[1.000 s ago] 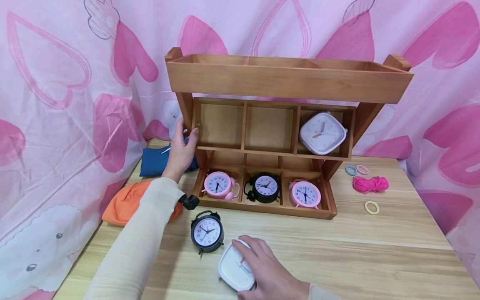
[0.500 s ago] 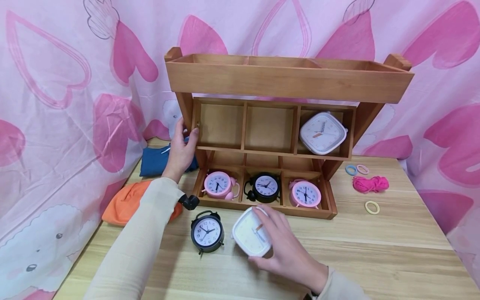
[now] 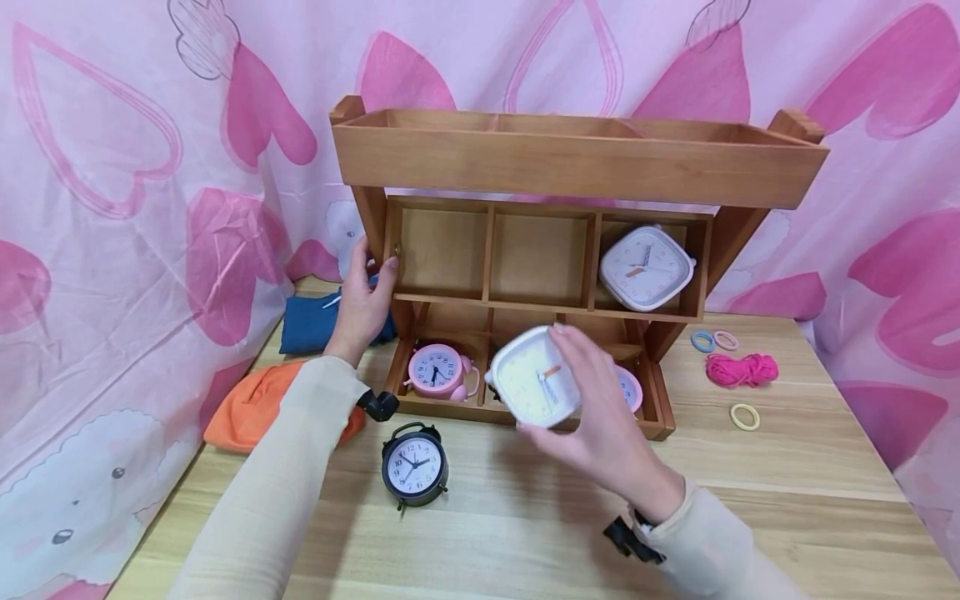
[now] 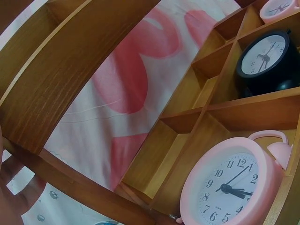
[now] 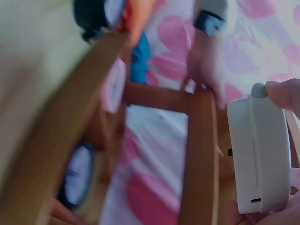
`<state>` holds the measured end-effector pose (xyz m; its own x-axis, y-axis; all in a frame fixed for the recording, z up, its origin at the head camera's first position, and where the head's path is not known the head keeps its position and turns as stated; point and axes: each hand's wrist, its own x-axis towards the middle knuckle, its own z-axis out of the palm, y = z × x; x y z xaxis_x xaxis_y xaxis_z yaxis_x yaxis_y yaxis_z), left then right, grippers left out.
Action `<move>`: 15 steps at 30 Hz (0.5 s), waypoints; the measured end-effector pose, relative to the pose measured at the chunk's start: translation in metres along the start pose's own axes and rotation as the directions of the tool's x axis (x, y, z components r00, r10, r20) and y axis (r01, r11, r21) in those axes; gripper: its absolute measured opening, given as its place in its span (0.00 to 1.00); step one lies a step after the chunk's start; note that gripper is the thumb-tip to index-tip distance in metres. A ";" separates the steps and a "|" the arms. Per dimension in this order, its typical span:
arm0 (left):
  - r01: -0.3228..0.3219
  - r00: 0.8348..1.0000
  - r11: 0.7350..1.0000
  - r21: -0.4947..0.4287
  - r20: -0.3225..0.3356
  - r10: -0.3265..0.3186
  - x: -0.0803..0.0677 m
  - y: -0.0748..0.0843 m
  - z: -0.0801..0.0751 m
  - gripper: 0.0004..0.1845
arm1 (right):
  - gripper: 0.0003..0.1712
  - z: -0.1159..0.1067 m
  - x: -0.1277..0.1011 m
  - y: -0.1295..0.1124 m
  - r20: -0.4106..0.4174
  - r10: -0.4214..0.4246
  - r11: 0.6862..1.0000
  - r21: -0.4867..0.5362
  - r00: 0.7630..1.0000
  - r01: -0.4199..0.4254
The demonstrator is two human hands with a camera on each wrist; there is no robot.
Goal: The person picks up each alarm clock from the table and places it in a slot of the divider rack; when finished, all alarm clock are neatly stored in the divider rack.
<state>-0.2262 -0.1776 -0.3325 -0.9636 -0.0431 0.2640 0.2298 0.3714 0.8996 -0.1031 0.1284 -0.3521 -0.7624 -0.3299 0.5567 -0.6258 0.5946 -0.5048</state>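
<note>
My right hand [image 3: 592, 408] grips a white square clock [image 3: 534, 377] and holds it in the air in front of the lower row of the wooden shelf [image 3: 577, 162]. The right wrist view shows that white clock [image 5: 258, 154] edge-on, with a fingertip [image 5: 283, 93] at its top. My left hand [image 3: 365, 296] holds the shelf's left side post. A second white square clock [image 3: 647, 267] sits in the upper right compartment. The lower row holds a pink clock [image 3: 438, 369], a black clock [image 4: 269, 58] and another pink clock [image 3: 628, 387], the latter mostly hidden in the head view.
A black alarm clock [image 3: 414, 465] stands on the wooden table [image 3: 787, 483] in front of the shelf. Blue cloth [image 3: 309, 321] and orange cloth [image 3: 251, 404] lie at the left. Hair ties [image 3: 743, 415] and a pink cord bundle [image 3: 741, 367] lie at the right. A pink heart curtain hangs behind.
My right hand has lifted the white square clock off the table and carried it up and toward the shelf. The left hand has stayed on the shelf post.
</note>
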 end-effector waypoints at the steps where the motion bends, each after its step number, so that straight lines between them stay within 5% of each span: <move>1: -0.002 1.000 1.000 -0.002 -0.003 0.002 0.002 -0.004 0.000 0.32 | 0.63 -0.003 0.006 0.001 -0.018 -0.003 1.000 -0.001 1.000 0.003; 7: -0.036 0.999 0.999 -0.014 -0.020 0.036 0.011 -0.029 0.002 0.32 | 0.61 -0.017 0.044 0.004 -0.098 0.000 1.000 0.017 0.995 0.001; 15: -0.053 0.998 0.999 -0.013 -0.025 0.053 0.012 -0.031 0.002 0.32 | 0.60 -0.017 0.085 0.016 -0.156 0.070 0.997 0.021 0.985 -0.068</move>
<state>-0.2456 -0.1878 -0.3583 -0.9463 -0.0471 0.3199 0.2824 0.3613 0.8887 -0.1751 0.1224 -0.3015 -0.7693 -0.1687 0.6162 -0.5761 0.6000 -0.5550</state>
